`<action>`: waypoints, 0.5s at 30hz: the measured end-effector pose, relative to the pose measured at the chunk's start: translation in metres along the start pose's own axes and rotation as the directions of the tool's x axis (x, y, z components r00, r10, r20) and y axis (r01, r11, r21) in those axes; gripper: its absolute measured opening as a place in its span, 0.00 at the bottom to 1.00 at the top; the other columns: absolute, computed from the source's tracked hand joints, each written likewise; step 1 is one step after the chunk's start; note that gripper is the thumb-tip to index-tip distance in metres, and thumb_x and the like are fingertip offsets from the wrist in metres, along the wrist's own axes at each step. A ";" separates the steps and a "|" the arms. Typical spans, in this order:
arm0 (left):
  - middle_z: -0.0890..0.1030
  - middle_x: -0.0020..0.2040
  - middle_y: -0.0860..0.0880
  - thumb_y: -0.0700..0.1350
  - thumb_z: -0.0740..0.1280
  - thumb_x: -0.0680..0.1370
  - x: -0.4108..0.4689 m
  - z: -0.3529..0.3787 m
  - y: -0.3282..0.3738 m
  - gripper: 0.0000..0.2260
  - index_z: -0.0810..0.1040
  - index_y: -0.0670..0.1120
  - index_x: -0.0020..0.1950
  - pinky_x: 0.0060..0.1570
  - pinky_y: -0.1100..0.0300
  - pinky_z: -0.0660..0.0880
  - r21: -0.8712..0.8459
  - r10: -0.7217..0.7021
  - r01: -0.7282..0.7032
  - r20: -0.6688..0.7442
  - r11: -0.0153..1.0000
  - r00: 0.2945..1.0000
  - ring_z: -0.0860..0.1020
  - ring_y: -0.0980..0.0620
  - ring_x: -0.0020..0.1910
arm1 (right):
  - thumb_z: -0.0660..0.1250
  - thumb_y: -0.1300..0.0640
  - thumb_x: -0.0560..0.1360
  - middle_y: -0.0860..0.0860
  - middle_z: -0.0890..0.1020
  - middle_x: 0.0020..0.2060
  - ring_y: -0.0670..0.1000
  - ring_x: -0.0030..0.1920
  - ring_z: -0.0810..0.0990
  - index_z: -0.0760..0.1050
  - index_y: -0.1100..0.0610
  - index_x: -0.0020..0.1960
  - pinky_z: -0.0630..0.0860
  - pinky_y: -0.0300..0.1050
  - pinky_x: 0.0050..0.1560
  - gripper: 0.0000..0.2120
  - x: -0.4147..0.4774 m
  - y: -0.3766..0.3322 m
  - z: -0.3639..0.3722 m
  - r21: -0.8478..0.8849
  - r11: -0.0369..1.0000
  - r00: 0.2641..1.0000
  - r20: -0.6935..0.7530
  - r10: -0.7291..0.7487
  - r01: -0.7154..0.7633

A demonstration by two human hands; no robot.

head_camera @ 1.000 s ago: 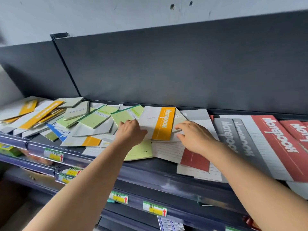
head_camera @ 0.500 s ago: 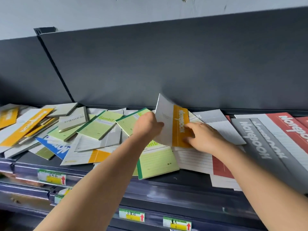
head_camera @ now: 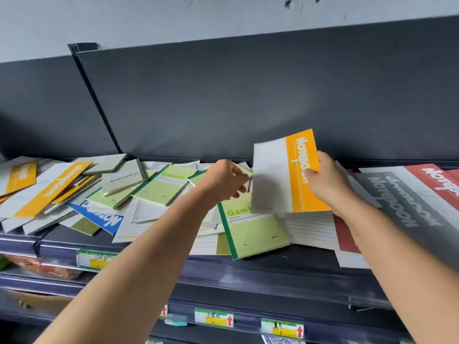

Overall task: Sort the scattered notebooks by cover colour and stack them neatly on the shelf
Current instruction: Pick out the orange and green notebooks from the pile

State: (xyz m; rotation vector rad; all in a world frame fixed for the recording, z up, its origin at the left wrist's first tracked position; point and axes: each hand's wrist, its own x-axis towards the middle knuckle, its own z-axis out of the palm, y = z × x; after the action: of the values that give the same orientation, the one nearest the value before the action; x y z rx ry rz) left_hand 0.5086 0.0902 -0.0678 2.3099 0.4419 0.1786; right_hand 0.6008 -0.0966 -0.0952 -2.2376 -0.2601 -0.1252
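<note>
The right hand (head_camera: 327, 184) grips an orange-and-white notebook (head_camera: 280, 175) by its right edge, with the thumb pressed on the orange band. It holds the notebook upright and clear of the pile, in front of the dark back panel (head_camera: 248, 95). The left hand (head_camera: 223, 180) hovers just left of that notebook with its fingers curled (blur hides whether they pinch anything or touch the cover). Below both hands a green Gambit notebook (head_camera: 253, 234) lies tilted at the near edge of the shelf (head_camera: 273, 269), overlapping ruled white sheets (head_camera: 310, 229). Further left, overlapping in a heap, lie a second green notebook (head_camera: 161, 187), a grey Gambit notebook (head_camera: 124, 178), a blue notebook (head_camera: 99, 214) and orange-banded notebooks (head_camera: 52, 187). On the right a large grey notebook (head_camera: 402, 202) lies beside a red notebook (head_camera: 437, 180). Price labels (head_camera: 213, 317) sit on the lower rail.
</note>
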 end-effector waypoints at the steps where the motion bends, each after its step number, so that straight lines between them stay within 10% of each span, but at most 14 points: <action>1: 0.85 0.41 0.45 0.45 0.64 0.79 0.000 0.001 -0.005 0.10 0.81 0.40 0.44 0.34 0.61 0.75 0.083 -0.010 0.010 -0.004 0.996 1.000 0.80 0.49 0.33 | 0.59 0.57 0.80 0.57 0.75 0.63 0.61 0.60 0.75 0.67 0.58 0.68 0.73 0.53 0.55 0.17 0.000 0.006 -0.005 -0.109 0.994 1.000 -0.003 0.012 -0.012; 6: 0.78 0.48 0.46 0.58 0.64 0.78 -0.020 0.001 -0.010 0.20 0.74 0.41 0.56 0.47 0.55 0.75 0.710 -0.038 0.037 -0.015 0.703 0.999 0.77 0.46 0.47 | 0.60 0.58 0.78 0.57 0.73 0.66 0.62 0.64 0.72 0.65 0.57 0.67 0.71 0.52 0.58 0.17 -0.004 0.030 -0.026 -0.471 0.878 0.992 0.033 0.120 -0.090; 10: 0.76 0.61 0.43 0.69 0.62 0.73 -0.039 0.016 -0.004 0.38 0.67 0.39 0.67 0.55 0.54 0.72 0.725 -0.127 0.136 -0.068 0.675 0.990 0.75 0.43 0.61 | 0.62 0.56 0.78 0.57 0.68 0.67 0.59 0.68 0.66 0.62 0.57 0.70 0.68 0.54 0.61 0.23 -0.022 0.029 -0.029 -0.676 0.736 0.999 0.023 -0.037 0.043; 15: 0.73 0.64 0.43 0.75 0.67 0.62 -0.054 0.031 0.007 0.50 0.61 0.39 0.69 0.57 0.52 0.71 0.649 -0.243 0.241 -0.090 0.721 0.966 0.73 0.43 0.63 | 0.61 0.47 0.78 0.49 0.72 0.66 0.52 0.65 0.70 0.69 0.48 0.70 0.70 0.50 0.61 0.20 -0.052 0.009 -0.004 -0.330 0.803 0.813 0.501 -0.297 0.496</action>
State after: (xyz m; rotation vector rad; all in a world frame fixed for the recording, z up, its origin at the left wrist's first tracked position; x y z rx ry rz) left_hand 0.4686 0.0450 -0.0839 2.9013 0.9243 -0.1409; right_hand 0.5524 -0.1125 -0.1085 -2.6185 -1.0593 0.0942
